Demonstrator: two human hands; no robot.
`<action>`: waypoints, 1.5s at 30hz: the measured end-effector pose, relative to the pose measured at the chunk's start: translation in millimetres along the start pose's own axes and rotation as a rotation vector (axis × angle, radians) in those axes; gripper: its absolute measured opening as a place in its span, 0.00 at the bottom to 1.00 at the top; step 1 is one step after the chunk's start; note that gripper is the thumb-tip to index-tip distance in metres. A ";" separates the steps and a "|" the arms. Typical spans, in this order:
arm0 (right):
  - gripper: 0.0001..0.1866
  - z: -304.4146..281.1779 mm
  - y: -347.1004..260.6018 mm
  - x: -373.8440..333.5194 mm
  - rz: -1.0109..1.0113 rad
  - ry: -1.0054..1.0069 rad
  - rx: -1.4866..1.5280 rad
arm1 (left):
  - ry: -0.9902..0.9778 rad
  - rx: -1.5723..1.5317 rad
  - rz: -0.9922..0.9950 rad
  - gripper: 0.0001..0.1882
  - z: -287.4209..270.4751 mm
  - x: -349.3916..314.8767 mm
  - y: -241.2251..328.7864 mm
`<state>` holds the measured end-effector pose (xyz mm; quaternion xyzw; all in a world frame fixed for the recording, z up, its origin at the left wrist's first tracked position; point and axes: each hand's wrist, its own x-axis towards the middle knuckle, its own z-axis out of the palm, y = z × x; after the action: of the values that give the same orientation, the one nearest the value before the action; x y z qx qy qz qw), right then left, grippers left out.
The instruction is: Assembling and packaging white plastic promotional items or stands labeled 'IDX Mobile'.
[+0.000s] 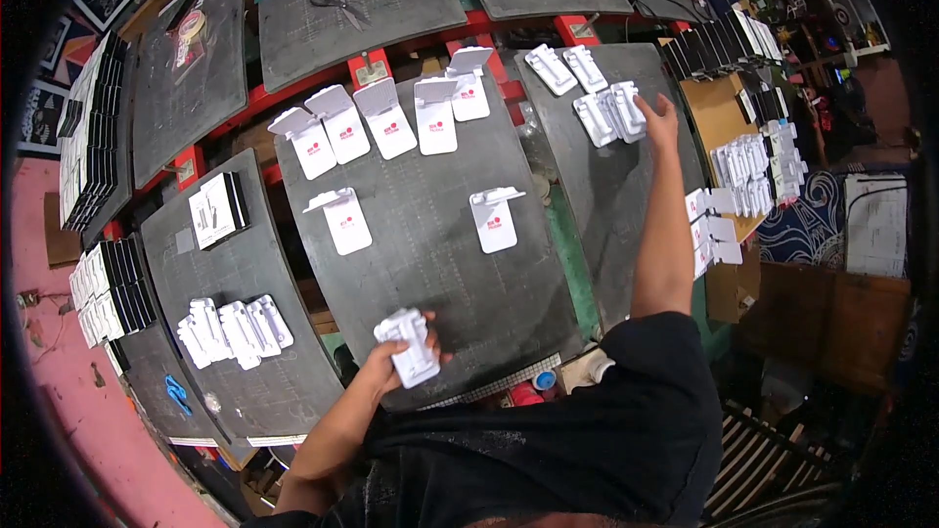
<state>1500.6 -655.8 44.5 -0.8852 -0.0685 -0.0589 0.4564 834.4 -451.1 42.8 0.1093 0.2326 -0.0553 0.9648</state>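
Observation:
My left hand [386, 362] grips a small stack of white plastic trays [411, 345] near the front edge of the dark centre mat [430, 264]. My right hand [657, 115] is stretched far out, fingers on a bunch of white plastic trays [611, 114] lying on the right mat. Several open white boxes with red marks [386, 122] stand in a row along the back of the centre mat. Two more open boxes, one [342, 217] on the left and one [495, 215] on the right, stand in its middle.
More white trays [235, 330] lie on the left mat, beside a black-and-white box [217, 212]. Stacked boxes [86, 137] line the far left. Scissors [339, 0] rest on a back mat. White folded boxes [753, 171] pile on a cardboard stand at right.

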 end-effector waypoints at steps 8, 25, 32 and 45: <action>0.47 -1.4 11.3 57.3 0.425 -0.710 -0.078 | -0.009 -0.096 -0.142 0.52 -43.2 -51.9 -20.4; 0.37 5.2 19.9 33.6 0.351 -0.546 -0.149 | -0.079 -0.128 -0.121 0.49 -47.9 -47.4 -16.2; 0.25 -81.1 66.1 -37.6 0.599 -0.260 0.859 | -0.047 -0.096 0.038 0.51 -45.8 -94.0 -11.7; 0.55 43.9 -209.5 -580.3 1.008 -1.920 1.413 | -0.085 -0.001 0.360 0.42 -69.6 -185.5 -54.6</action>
<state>894.9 -538.9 90.0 -0.0699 -0.0436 0.8226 0.5626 631.1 -477.3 57.9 0.1462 0.1684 0.1137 0.9682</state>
